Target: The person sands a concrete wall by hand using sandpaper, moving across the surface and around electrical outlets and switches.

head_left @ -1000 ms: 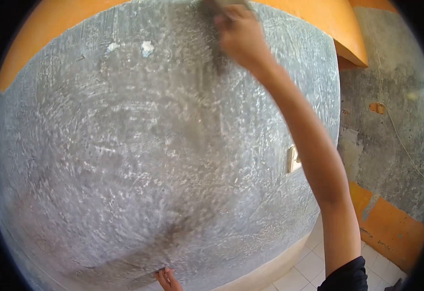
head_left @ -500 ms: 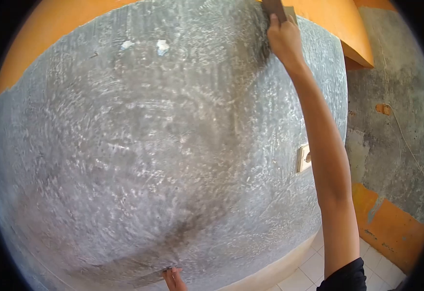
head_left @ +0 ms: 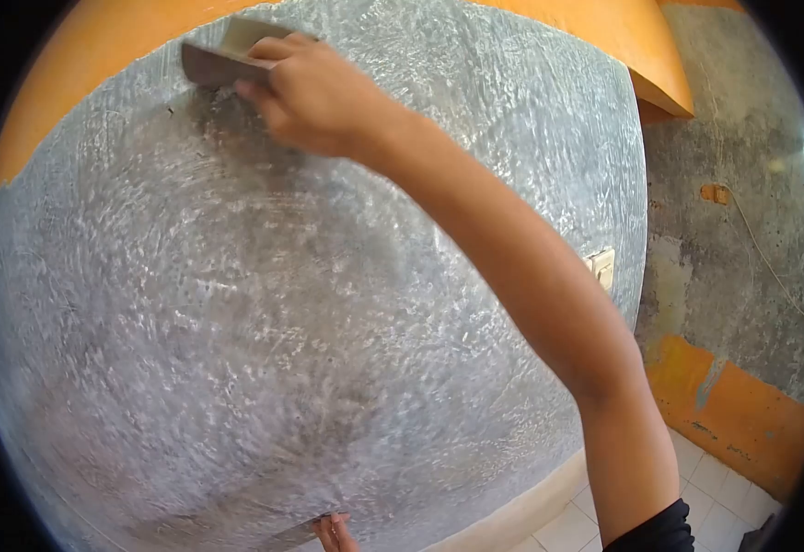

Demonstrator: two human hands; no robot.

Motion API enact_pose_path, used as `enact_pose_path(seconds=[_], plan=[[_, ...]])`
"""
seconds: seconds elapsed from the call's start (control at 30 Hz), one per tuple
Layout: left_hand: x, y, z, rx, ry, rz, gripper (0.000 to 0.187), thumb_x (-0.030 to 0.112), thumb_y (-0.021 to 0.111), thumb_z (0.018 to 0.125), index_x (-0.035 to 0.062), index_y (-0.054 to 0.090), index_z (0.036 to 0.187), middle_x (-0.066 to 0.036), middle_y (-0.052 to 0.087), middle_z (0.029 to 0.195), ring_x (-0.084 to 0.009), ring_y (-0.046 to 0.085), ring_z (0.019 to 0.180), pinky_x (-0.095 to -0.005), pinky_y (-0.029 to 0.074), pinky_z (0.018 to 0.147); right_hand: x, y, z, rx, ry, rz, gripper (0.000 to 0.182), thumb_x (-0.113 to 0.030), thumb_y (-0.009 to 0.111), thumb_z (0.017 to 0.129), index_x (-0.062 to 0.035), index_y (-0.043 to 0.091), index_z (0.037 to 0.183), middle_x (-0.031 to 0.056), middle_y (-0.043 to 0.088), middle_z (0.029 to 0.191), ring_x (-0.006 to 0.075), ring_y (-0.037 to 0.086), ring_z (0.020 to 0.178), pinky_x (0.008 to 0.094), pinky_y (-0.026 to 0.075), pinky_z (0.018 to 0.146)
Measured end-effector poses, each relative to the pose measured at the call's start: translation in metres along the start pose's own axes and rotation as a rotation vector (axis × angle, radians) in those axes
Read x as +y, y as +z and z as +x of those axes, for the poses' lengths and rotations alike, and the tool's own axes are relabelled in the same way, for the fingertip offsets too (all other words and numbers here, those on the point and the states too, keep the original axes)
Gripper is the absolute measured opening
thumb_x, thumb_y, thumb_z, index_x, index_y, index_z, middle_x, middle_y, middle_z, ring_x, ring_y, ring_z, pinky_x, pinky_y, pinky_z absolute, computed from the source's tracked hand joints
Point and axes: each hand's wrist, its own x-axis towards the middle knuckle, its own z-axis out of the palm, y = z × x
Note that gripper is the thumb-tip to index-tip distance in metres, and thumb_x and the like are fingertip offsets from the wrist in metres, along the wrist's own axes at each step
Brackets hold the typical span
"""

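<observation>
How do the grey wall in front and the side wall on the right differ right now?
The grey wall is evenly scraped to mottled grey, orange only along its top; the side wall is patchy, with orange blocks low down. The right hand presses a scraper on the grey wall; nothing touches the side wall. Both show bare grey under orange paint.

Right arm raised, stretched up and leftward, elbow slightly bent, black sleeve at the shoulder. Right hand point(head_left: 323, 97) at top, knuckles toward the camera, fingers point(head_left: 268, 69) curled tight in a grip. Left hand point(head_left: 333, 532) low, only fingertips showing, extended upward.
</observation>
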Motion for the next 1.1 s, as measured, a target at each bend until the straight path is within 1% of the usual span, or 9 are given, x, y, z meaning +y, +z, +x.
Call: enact_pose_path(seconds=[0.07, 0.13, 0.17, 0.23, 0.4, 0.73, 0.83, 0.97, 1.1], plan=[[0.003, -0.002, -0.003, -0.001, -0.058, -0.031, 0.068, 0.053, 0.048, 0.098, 0.0028, 0.041, 0.144, -0.019, 0.028, 0.155, -0.0348, 0.023, 0.143, -0.0445, 0.022, 0.115, 0.014, -0.020, 0.002, -0.042, 0.100, 0.007, 0.030, -0.020, 0.053, 0.095, 0.0042, 0.068, 0.104, 0.0197, 0.064, 0.114, 0.0364, 0.059, 0.107, 0.0434, 0.044, 0.098], [-0.005, -0.004, -0.001, -0.019, -0.032, 0.026, 0.069, 0.054, 0.046, 0.098, 0.0041, 0.040, 0.145, -0.018, 0.027, 0.155, -0.0347, 0.023, 0.144, -0.0446, 0.021, 0.115, 0.038, -0.044, -0.004, 0.078, 0.226, -0.033, 0.030, -0.019, 0.051, 0.094, -0.0081, 0.066, 0.118, 0.0146, 0.065, 0.119, 0.0356, 0.062, 0.104, 0.0432, 0.047, 0.095], [-0.012, -0.006, 0.002, -0.030, -0.020, 0.051, 0.069, 0.055, 0.045, 0.098, 0.0048, 0.040, 0.145, -0.018, 0.026, 0.156, -0.0346, 0.022, 0.144, -0.0446, 0.021, 0.115, 0.073, -0.052, -0.005, 0.107, 0.183, -0.119, 0.028, -0.012, 0.051, 0.093, 0.0017, 0.062, 0.114, 0.0241, 0.063, 0.106, 0.0432, 0.057, 0.103, 0.0469, 0.046, 0.089], [-0.042, -0.007, 0.014, -0.055, 0.084, 0.044, 0.063, 0.048, 0.049, 0.099, 0.0051, 0.040, 0.145, -0.016, 0.028, 0.154, -0.0325, 0.030, 0.140, -0.0437, 0.029, 0.111, 0.087, -0.081, -0.011, 0.101, 0.454, -0.062, 0.027, -0.011, 0.050, 0.094, 0.0038, 0.060, 0.114, 0.0243, 0.063, 0.107, 0.0423, 0.059, 0.103, 0.0432, 0.047, 0.087], [-0.099, 0.003, 0.028, -0.028, 0.261, 0.046, 0.053, 0.035, 0.055, 0.100, 0.0052, 0.042, 0.142, -0.013, 0.031, 0.150, -0.0276, 0.044, 0.130, -0.0405, 0.043, 0.101, 0.066, -0.066, -0.008, 0.036, 0.255, -0.134, 0.026, -0.012, 0.053, 0.092, 0.0025, 0.061, 0.112, 0.0227, 0.061, 0.102, 0.0409, 0.055, 0.101, 0.0434, 0.044, 0.089], [-0.067, -0.006, 0.021, -0.083, 0.243, 0.037, 0.047, 0.031, 0.053, 0.101, 0.0042, 0.046, 0.139, -0.017, 0.036, 0.146, -0.0304, 0.042, 0.130, -0.0409, 0.037, 0.104, 0.068, -0.086, 0.005, -0.092, 0.287, -0.101, 0.025, -0.012, 0.050, 0.093, 0.0029, 0.062, 0.110, 0.0233, 0.060, 0.107, 0.0412, 0.056, 0.100, 0.0419, 0.045, 0.087], [-0.067, -0.003, 0.020, -0.073, 0.252, 0.035, 0.046, 0.030, 0.052, 0.101, 0.0038, 0.047, 0.138, -0.018, 0.035, 0.147, -0.0319, 0.039, 0.132, -0.0417, 0.035, 0.106, 0.056, -0.073, 0.013, -0.131, 0.019, -0.211, 0.026, -0.012, 0.050, 0.093, 0.0041, 0.062, 0.110, 0.0229, 0.060, 0.107, 0.0415, 0.056, 0.101, 0.0436, 0.046, 0.088], [-0.058, -0.003, 0.016, -0.052, 0.252, 0.043, 0.045, 0.029, 0.052, 0.101, 0.0033, 0.047, 0.138, -0.020, 0.032, 0.148, -0.0339, 0.035, 0.134, -0.0428, 0.032, 0.108, 0.075, -0.087, 0.011, -0.180, -0.072, -0.243, 0.024, -0.010, 0.050, 0.093, 0.0061, 0.062, 0.106, 0.0214, 0.061, 0.106, 0.0411, 0.056, 0.100, 0.0453, 0.046, 0.087], [-0.053, -0.004, 0.013, -0.046, 0.249, 0.054, 0.044, 0.028, 0.052, 0.102, 0.0029, 0.048, 0.137, -0.022, 0.030, 0.149, -0.0359, 0.032, 0.136, -0.0438, 0.029, 0.110, 0.076, -0.105, 0.010, -0.319, 0.065, -0.231, 0.023, -0.011, 0.050, 0.094, 0.0065, 0.061, 0.104, 0.0219, 0.060, 0.105, 0.0407, 0.056, 0.099, 0.0453, 0.045, 0.086]])
